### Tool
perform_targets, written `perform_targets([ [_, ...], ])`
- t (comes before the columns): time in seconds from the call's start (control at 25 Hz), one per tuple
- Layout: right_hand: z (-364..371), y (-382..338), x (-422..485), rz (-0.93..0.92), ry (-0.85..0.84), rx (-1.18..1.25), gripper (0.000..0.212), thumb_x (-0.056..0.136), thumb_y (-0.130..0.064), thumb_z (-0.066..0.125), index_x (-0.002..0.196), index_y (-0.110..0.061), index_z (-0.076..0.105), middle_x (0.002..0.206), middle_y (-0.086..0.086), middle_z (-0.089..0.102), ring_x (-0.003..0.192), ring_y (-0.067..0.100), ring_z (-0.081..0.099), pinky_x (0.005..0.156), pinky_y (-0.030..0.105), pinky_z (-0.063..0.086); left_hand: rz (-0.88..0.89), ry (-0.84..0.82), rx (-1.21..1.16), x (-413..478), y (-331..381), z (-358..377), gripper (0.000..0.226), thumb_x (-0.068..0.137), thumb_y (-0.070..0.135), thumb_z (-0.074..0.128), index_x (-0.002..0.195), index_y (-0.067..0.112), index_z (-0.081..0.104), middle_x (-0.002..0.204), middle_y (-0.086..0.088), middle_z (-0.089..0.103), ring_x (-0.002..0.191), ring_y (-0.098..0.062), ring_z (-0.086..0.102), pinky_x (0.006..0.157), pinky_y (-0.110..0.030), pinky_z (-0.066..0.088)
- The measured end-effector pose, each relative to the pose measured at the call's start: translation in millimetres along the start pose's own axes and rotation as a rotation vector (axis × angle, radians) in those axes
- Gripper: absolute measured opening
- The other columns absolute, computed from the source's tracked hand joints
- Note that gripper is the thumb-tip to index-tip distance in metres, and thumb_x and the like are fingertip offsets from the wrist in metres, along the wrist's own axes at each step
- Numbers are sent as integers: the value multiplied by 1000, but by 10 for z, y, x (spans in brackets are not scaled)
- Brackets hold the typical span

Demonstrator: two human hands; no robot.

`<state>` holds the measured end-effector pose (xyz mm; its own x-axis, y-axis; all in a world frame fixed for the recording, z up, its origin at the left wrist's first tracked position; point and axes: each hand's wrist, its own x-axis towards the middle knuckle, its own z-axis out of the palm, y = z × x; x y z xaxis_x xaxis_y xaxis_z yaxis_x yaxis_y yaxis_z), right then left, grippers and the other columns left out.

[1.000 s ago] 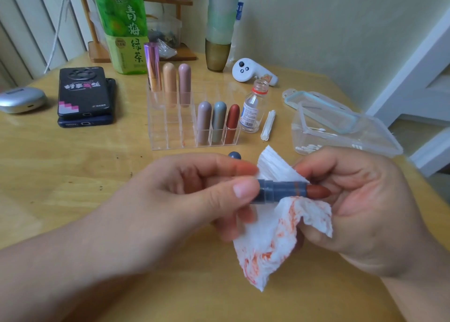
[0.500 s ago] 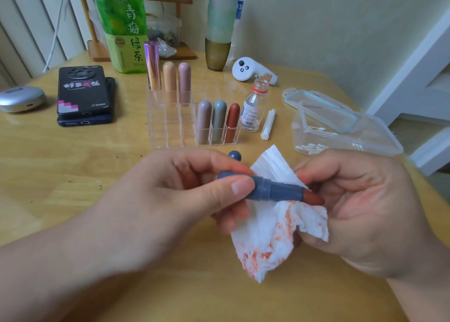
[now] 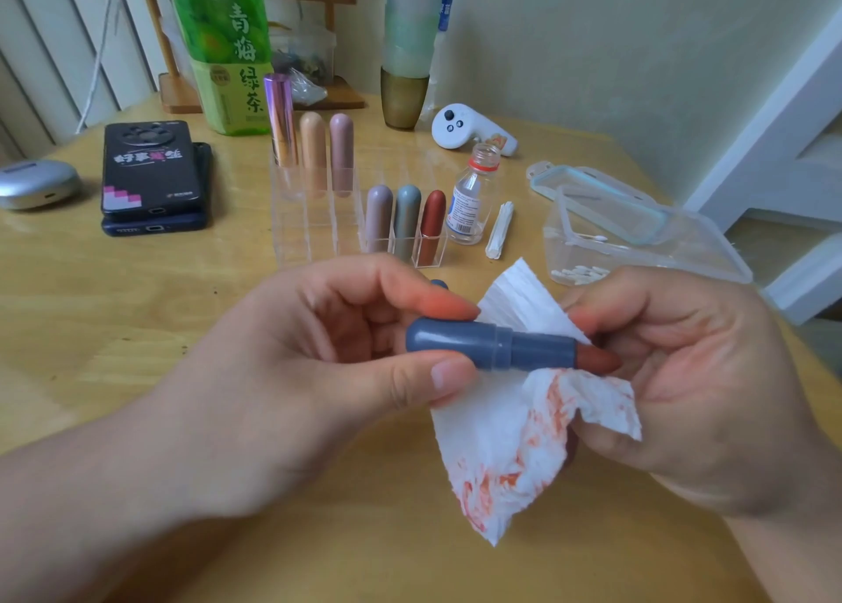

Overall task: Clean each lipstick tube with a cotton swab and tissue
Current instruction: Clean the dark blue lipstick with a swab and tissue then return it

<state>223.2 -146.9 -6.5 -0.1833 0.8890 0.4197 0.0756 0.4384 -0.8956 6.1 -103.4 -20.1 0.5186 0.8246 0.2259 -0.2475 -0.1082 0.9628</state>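
Note:
My left hand (image 3: 291,374) pinches an uncapped blue lipstick tube (image 3: 492,345) between thumb and fingers, lying sideways with its brown-red tip pointing right. My right hand (image 3: 692,374) holds a white tissue (image 3: 510,438) smeared with orange-red stains, bunched under and behind the tube's tip. The tube's blue cap (image 3: 439,284) peeks out on the table behind my left fingers. A clear organizer (image 3: 314,219) behind holds several capped lipsticks. Cotton swabs (image 3: 578,275) lie in a clear plastic box (image 3: 647,242) at right.
A small open bottle (image 3: 471,197) and a bundle of swab sticks (image 3: 500,231) stand right of the organizer. Two stacked phones (image 3: 152,178), a grey case (image 3: 36,184), a green tea bottle (image 3: 223,46), a cup (image 3: 403,96) and a white controller (image 3: 469,132) sit farther back.
The tube has slid left out of the tissue, so more of its blue body shows. The tissue has dropped from around the tip to below it.

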Motion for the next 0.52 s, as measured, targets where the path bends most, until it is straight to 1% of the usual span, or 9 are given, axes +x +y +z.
perform_targets([
  [0.08, -3, -5, 1, -7, -1, 14, 39, 64, -31, 88, 79, -6, 62, 74, 23, 62, 56, 18, 66, 53, 25, 57, 6, 19, -6, -7, 8, 5, 22, 61, 10, 80, 82, 11, 75, 80, -9, 75, 72, -16, 71, 70, -22, 57],
  [0.12, -2, -7, 1, -7, -1, 16, 39, 64, -31, 88, 79, -6, 62, 74, 23, 63, 57, 17, 66, 52, 25, 57, -5, -18, -9, -4, 4, -7, 22, 66, 12, 82, 86, 11, 75, 81, -10, 75, 73, -18, 71, 71, -25, 57],
  [0.16, 0, -5, -2, -6, -6, 19, 38, 64, -31, 88, 79, -6, 63, 75, 22, 64, 57, 17, 67, 52, 26, 58, -33, -68, -4, 8, -3, -30, 20, 74, 19, 80, 91, 10, 74, 80, -11, 74, 72, -22, 70, 70, -27, 56],
  [0.24, 2, 0, -9, -6, -20, 32, 37, 64, -30, 88, 78, -7, 63, 76, 21, 65, 58, 18, 67, 52, 27, 58, -94, -115, 45, 17, -21, -66, 29, 83, 34, 68, 95, 9, 74, 76, -11, 73, 65, -26, 66, 66, -27, 53],
  [0.28, 3, 0, -11, -8, -23, 34, 37, 64, -31, 88, 78, -7, 62, 76, 21, 64, 58, 16, 67, 52, 27, 58, -90, -107, 56, 18, -34, -69, 28, 81, 34, 67, 94, 10, 75, 75, -10, 73, 65, -25, 66, 66, -26, 53],
  [0.36, 5, -4, -10, -6, -20, 31, 40, 64, -32, 88, 78, -6, 61, 76, 22, 62, 58, 13, 66, 52, 25, 57, -1, -46, 58, -4, -23, -44, 20, 72, 22, 77, 91, 14, 77, 80, -8, 75, 72, -19, 70, 70, -22, 55],
  [0.4, 3, -5, -10, -2, -17, 32, 41, 64, -32, 88, 78, -5, 61, 75, 23, 61, 58, 14, 66, 52, 25, 57, 48, -13, 78, -17, -10, -31, 23, 67, 17, 82, 89, 15, 77, 83, -7, 75, 77, -17, 71, 73, -21, 55],
  [0.44, -2, -7, -10, 1, -17, 32, 41, 64, -32, 88, 78, -5, 61, 75, 24, 61, 57, 15, 66, 52, 25, 57, 77, 3, 94, -23, -3, -31, 27, 64, 18, 85, 89, 16, 77, 86, -7, 76, 79, -17, 71, 75, -21, 55],
  [0.52, -5, -11, -8, 0, -28, 26, 40, 64, -31, 88, 78, -5, 61, 74, 25, 60, 57, 14, 66, 52, 24, 57, 47, -32, 110, -20, 10, -36, 29, 70, 32, 83, 93, 16, 76, 84, -6, 75, 78, -16, 70, 76, -23, 55],
])
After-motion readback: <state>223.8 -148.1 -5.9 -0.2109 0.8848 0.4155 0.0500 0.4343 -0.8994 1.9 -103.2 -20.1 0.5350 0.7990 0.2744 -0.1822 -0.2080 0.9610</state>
